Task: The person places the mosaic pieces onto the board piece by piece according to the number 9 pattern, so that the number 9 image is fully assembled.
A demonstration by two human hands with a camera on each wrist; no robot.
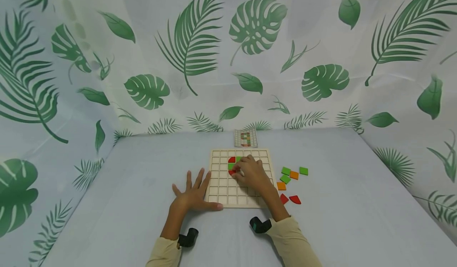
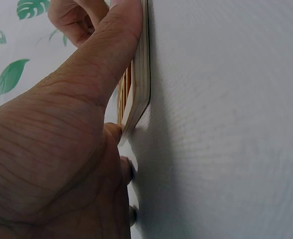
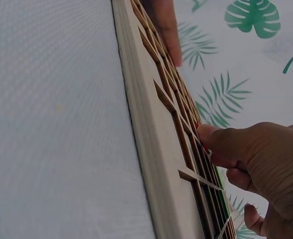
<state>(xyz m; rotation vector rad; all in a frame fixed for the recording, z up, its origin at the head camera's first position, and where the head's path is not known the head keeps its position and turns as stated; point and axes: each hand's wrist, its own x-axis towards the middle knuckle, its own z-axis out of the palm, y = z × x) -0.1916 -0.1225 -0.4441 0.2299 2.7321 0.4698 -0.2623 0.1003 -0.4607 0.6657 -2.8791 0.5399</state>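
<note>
A wooden grid board (image 1: 221,187) lies on the table. My left hand (image 1: 191,197) spreads its fingers at the board's left side, its thumb along the near edge. Over the grid, my right hand (image 1: 253,173) has thumb and fingertips at a red quarter-round tile (image 1: 231,173), seemingly pinching it at a cell; the fingers partly hide it. Another red tile (image 1: 232,160) and a green tile (image 1: 231,166) sit in cells above it, and a second green tile (image 1: 239,159) is partly covered by the hand. In the right wrist view, the thumb (image 3: 211,137) touches red at the grid.
Right of the board lie loose green tiles (image 1: 303,171), orange tiles (image 1: 294,175) and red quarter-round tiles (image 1: 294,199). Behind the board stands a small pattern card (image 1: 245,138). A leaf-printed cloth (image 1: 200,96) hangs at the back and sides.
</note>
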